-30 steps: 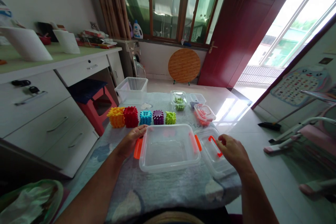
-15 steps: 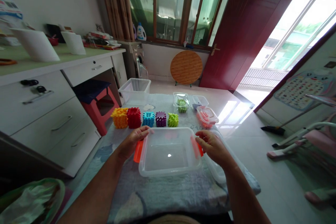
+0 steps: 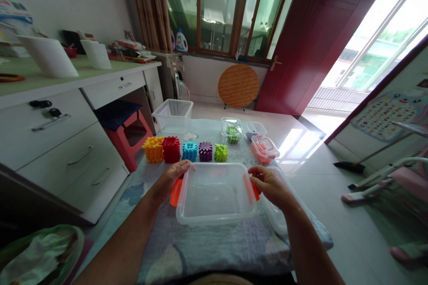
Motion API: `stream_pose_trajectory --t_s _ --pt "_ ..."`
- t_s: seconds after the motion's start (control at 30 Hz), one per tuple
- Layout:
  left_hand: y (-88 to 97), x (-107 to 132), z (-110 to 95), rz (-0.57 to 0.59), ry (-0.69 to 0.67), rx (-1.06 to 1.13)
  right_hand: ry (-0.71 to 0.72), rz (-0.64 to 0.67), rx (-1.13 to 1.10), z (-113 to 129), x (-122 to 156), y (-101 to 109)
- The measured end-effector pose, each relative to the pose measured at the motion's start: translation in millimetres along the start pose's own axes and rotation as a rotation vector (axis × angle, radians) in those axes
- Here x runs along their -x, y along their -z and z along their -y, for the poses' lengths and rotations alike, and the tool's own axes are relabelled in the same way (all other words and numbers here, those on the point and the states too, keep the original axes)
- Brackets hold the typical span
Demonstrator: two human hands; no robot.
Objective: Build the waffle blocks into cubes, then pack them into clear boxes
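Note:
A clear plastic storage box (image 3: 214, 218) with orange side latches sits in front of me on the cloth-covered table. At its upper left corner, my left hand (image 3: 175, 173) is closed on the rim, thumb on top. My right hand (image 3: 267, 182) grips the opposite rim near the orange latch, its fingers curled and partly hidden. Beyond the box stands a row of interlocking-piece cubes: yellow (image 3: 154, 149), red (image 3: 171, 149), blue (image 3: 190, 151), purple (image 3: 205, 152) and lime green (image 3: 221, 153). Partly under my right forearm lies a translucent lid (image 3: 276, 218).
Small clear containers with green (image 3: 232, 130), purple (image 3: 256, 129) and red pieces (image 3: 265, 148) stand at the table's far right. A larger clear bin (image 3: 173, 116) is at the far left. A red stool (image 3: 129, 133) stands beside the white desk (image 3: 67, 138).

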State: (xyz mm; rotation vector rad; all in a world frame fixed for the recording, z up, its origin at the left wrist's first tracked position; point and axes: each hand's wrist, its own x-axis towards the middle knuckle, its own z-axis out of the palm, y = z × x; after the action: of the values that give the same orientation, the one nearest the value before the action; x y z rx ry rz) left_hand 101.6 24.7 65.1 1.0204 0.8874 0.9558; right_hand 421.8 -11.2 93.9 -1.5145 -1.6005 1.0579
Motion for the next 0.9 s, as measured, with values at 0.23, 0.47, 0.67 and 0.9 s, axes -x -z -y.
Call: stream_pose_trajectory --t_s 0.23,0.47,0.67,0.9 --pt "-3.1 1.0 1.8 -0.02 -0.051 -0.102 0.104 -0.147 0.249 -21.0 -9.3 3.9" --pt "2.8 -1.5 -18.9 -0.263 -0.296 -0.402 0.338 -0.388 0.715 -52.7 -5.7 11.8" --pt "-8.9 -14.7 -54.9 -0.187 -0.373 -0.7 0.054 -0.409 0.97 -69.8 14.4 30.5" --pt "-33.6 -71.9 -75.9 0.056 -0.569 -1.321 0.008 -0.304 0.821 -77.4 17.5 39.0"
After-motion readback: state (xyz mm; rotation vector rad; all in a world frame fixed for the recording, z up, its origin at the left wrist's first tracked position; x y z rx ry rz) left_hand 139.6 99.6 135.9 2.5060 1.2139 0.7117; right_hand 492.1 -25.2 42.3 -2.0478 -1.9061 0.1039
